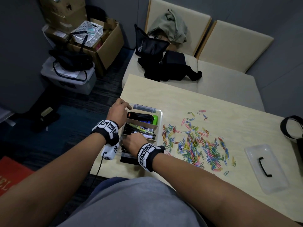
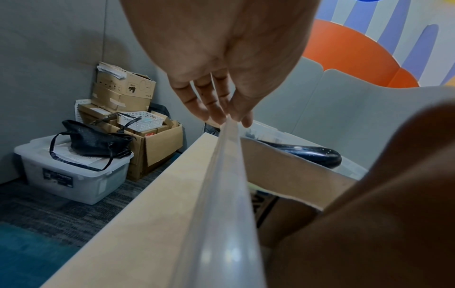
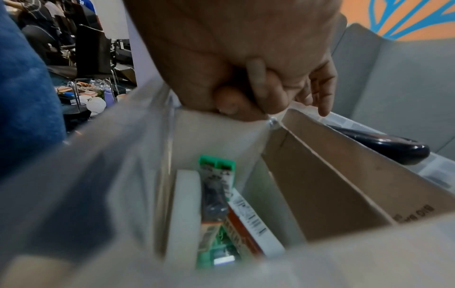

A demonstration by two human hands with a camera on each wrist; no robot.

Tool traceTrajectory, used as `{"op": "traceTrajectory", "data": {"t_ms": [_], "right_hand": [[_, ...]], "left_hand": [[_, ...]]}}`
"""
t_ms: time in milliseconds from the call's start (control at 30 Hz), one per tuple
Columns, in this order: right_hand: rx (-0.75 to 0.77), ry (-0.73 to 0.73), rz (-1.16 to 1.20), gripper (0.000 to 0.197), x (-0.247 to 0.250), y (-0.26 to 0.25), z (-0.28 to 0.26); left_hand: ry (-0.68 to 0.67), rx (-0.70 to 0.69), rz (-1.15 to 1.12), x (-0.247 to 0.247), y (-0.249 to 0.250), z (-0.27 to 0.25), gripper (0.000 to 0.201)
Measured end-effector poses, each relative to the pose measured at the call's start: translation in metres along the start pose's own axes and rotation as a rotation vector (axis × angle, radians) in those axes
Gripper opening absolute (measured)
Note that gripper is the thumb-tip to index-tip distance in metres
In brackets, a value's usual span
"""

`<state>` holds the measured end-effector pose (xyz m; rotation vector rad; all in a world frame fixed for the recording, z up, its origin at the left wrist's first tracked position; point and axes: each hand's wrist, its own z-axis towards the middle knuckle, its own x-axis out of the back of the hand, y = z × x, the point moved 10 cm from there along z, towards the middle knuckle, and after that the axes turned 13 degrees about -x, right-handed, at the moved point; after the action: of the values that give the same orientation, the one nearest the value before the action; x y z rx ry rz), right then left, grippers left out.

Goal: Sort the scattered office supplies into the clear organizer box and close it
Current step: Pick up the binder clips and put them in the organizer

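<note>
On pale wooden table (image 1: 188,102), near-left corner: clear organizer box (image 1: 159,118), light, stiff, slick-walled, steadied at far-left rim by relaxed left hand (image 1: 120,110); right hand (image 1: 133,142) clenched inside, contents unclear; paper clips (image 1: 196,143), light and slippery, best scooped.

- Head view looks steeply down over both forearms at the table (image 1: 229,112).
- Both wrist views sit close behind their fingers (image 2: 209,109), sharing the organizer box (image 3: 320,185).

Pale wooden table (image 1: 229,112) with organizer box (image 1: 159,118), paper clips (image 1: 196,145), clear lid (image 1: 265,167).
</note>
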<state>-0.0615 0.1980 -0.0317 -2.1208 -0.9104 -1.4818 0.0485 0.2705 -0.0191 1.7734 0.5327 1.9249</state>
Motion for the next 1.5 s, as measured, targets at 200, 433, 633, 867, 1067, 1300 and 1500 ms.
{"op": "traceTrajectory", "data": {"t_ms": [200,433,633,867,1067,1300,1500], "right_hand": [[0.027,-0.014,-0.040,0.019,-0.008,-0.001,0.007],[0.042,0.007,0.087,0.027,0.001,0.009,-0.003],[-0.003,-0.033,0.331,0.027,0.002,0.025,-0.013],[-0.069,0.109,0.625,0.024,0.019,0.086,-0.040],[-0.286,0.261,0.765,0.019,0.013,0.178,-0.077],[-0.509,0.253,0.808,0.017,-0.032,0.261,-0.118],[-0.666,0.207,0.749,0.017,-0.085,0.314,-0.156]], "left_hand": [[0.021,-0.004,0.021,0.001,0.002,-0.001,0.026],[0.017,-0.002,0.105,-0.001,0.007,-0.003,0.030],[0.051,0.065,0.199,-0.003,0.016,-0.006,0.028],[0.150,0.084,0.201,-0.013,0.051,-0.006,0.015],[0.162,-0.026,0.173,-0.033,0.115,0.009,0.017],[0.057,-0.194,0.078,-0.089,0.202,0.027,0.020],[-0.066,-0.215,0.046,-0.151,0.249,0.031,0.023]]}}
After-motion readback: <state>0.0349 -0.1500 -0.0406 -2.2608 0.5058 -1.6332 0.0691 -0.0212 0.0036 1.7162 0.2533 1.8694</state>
